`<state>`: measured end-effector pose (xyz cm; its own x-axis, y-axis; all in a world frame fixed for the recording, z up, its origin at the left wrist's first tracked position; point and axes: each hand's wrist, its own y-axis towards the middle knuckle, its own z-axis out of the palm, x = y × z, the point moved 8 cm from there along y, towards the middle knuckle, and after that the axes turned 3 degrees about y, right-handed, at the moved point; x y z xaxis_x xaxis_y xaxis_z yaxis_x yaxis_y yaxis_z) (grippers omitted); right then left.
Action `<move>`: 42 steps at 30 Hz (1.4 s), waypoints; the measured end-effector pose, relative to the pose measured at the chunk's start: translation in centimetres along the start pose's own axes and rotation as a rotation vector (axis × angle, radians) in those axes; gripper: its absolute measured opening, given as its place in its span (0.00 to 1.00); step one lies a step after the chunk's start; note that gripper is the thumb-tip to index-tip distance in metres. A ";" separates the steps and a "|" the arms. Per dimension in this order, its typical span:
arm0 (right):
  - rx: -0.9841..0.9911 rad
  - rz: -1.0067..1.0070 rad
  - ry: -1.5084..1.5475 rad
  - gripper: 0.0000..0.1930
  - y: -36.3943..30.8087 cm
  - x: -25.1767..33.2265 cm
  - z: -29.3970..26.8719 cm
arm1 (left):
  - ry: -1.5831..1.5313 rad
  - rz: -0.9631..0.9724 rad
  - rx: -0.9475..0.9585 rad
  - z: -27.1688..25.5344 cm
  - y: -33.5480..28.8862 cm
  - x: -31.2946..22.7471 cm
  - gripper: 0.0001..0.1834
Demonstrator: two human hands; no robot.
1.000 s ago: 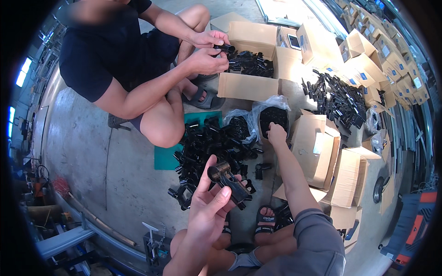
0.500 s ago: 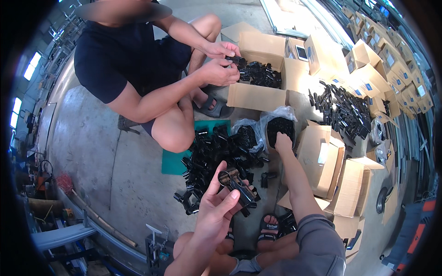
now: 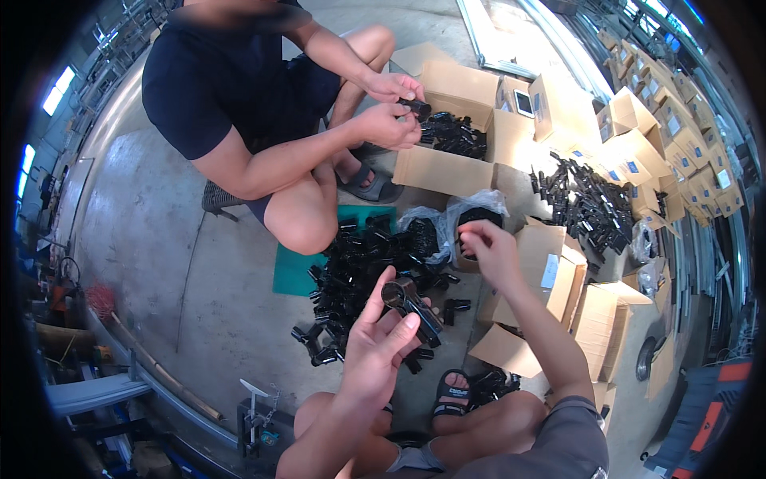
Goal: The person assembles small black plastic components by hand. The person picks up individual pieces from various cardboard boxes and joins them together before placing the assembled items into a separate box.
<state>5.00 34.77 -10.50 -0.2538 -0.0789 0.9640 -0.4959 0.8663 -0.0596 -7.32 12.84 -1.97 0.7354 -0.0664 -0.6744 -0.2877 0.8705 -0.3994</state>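
Observation:
My left hand (image 3: 373,347) holds a black pipe fitting (image 3: 415,310) with a round open collar, its fingers and thumb wrapped round it. To the right, my right hand (image 3: 493,249) is raised over a plastic-lined box of small black parts (image 3: 481,214). Its fingertips are pinched together; whatever they hold is too small to make out. Below and left of the hands, a heap of similar black fittings (image 3: 351,267) lies partly on a green sheet (image 3: 297,271). Beside the lined box is a clear bag of small dark parts (image 3: 423,231).
Opposite me a seated person (image 3: 239,120) handles a black fitting (image 3: 416,108) near an open carton (image 3: 443,172) of black parts. More black pieces (image 3: 586,199) lie on the floor at right. Open cartons (image 3: 536,275) stand by my right arm, stacked boxes (image 3: 678,128) behind.
My right hand has come up out of the lined box with its fingers pinched. The left hand keeps its hold on the fitting. The view has shifted slightly.

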 end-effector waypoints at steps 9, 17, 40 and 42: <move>-0.019 -0.255 0.003 0.09 -12.5 16.4 2.0 | 0.094 0.153 0.074 1.4 -1.1 -1.0 0.41; -0.145 -0.258 -0.100 0.09 -15.3 18.3 1.5 | 0.226 0.359 0.196 2.9 -3.2 -1.9 0.41; -0.138 0.125 0.561 0.11 -18.0 9.8 1.8 | 0.986 0.764 0.041 4.6 -6.3 -2.6 0.41; -0.148 0.130 0.512 0.12 -18.3 9.7 2.1 | 1.050 0.781 -0.014 4.6 -6.3 -2.6 0.42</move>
<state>9.85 17.15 -0.58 0.1502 0.2515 0.9561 -0.3564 0.9159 -0.1849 -4.62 9.79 5.18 -0.4513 0.0990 -0.8868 -0.4288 0.8475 0.3129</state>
